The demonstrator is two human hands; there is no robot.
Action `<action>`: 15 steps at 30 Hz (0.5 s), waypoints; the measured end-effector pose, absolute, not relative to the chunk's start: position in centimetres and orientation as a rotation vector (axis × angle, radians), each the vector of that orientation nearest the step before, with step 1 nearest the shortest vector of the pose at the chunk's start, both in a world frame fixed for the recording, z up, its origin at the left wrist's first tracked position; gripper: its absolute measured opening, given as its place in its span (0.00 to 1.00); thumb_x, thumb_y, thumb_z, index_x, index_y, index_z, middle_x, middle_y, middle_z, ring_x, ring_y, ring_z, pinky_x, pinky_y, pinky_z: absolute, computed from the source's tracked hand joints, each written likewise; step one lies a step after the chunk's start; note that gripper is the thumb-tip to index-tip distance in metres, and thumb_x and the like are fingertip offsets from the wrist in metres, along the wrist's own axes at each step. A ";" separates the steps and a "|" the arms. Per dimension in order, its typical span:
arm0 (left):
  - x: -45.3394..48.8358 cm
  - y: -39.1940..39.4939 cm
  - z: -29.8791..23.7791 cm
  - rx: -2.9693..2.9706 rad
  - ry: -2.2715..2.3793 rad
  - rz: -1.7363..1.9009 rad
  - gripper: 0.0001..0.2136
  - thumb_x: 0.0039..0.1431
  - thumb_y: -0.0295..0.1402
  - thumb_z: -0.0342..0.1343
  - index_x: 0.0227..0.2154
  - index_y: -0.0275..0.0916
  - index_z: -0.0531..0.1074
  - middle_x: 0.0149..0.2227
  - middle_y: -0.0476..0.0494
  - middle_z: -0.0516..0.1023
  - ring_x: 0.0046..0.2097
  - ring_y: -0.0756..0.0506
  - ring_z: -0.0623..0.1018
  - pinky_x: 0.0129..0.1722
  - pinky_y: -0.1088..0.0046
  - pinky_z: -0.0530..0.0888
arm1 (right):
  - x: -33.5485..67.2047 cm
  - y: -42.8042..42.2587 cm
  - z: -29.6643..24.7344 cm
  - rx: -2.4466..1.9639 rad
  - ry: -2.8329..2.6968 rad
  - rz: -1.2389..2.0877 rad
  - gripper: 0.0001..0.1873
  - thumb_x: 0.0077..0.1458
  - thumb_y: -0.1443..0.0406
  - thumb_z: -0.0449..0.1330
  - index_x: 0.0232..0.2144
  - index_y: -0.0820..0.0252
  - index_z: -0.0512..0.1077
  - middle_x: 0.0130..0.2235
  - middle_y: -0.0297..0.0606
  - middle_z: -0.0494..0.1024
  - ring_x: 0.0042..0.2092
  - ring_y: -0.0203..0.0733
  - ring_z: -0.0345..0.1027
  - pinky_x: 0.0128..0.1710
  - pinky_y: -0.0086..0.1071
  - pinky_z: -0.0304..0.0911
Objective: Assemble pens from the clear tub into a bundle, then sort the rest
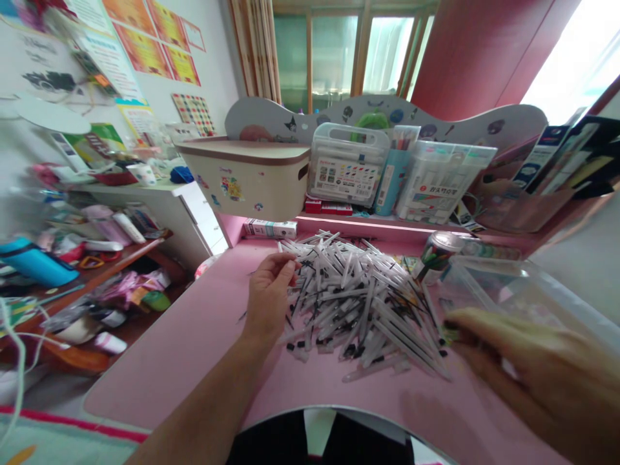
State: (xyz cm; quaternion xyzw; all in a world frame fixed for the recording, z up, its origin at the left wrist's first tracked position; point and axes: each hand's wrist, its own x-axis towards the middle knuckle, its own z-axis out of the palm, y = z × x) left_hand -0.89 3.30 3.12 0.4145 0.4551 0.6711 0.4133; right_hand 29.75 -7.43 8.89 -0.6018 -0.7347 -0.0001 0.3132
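A big heap of white pens with black tips lies on the pink desk. My left hand rests at the heap's left edge, fingers curled and pinched on pens at the top. My right hand is close to the camera at the lower right, blurred, fingers stretched out towards the heap's right side and touching nothing I can make out. A clear plastic box stands just behind that hand.
A printed can stands right of the heap. Behind it are a cream storage bin, marker cases and a small carton. Cluttered shelves fill the left. The desk's curved front edge is near my body.
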 end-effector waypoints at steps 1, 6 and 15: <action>-0.9 3.3 3.2 1.070 1.157 1.675 0.08 0.50 0.33 0.62 0.34 0.36 0.75 0.29 0.49 0.76 0.26 0.53 0.69 0.29 0.78 0.67 | 27.3 -6.8 8.8 -1.490 -2.174 0.100 0.03 0.49 0.61 0.62 0.28 0.50 0.77 0.27 0.36 0.79 0.23 0.39 0.67 0.23 0.32 0.60; -0.9 3.3 3.1 1.201 1.198 1.567 0.07 0.49 0.32 0.63 0.32 0.37 0.76 0.28 0.49 0.76 0.28 0.51 0.70 0.29 0.78 0.66 | 22.5 -3.6 6.3 -1.554 -2.515 0.129 0.12 0.58 0.72 0.52 0.34 0.54 0.74 0.33 0.37 0.79 0.33 0.44 0.73 0.31 0.33 0.61; -0.1 2.7 2.4 1.304 1.208 1.403 0.06 0.52 0.33 0.61 0.32 0.37 0.76 0.27 0.49 0.75 0.29 0.51 0.71 0.30 0.77 0.66 | 22.9 -1.7 4.5 -1.749 -2.499 0.131 0.09 0.55 0.74 0.53 0.32 0.60 0.72 0.39 0.42 0.75 0.44 0.50 0.72 0.42 0.39 0.63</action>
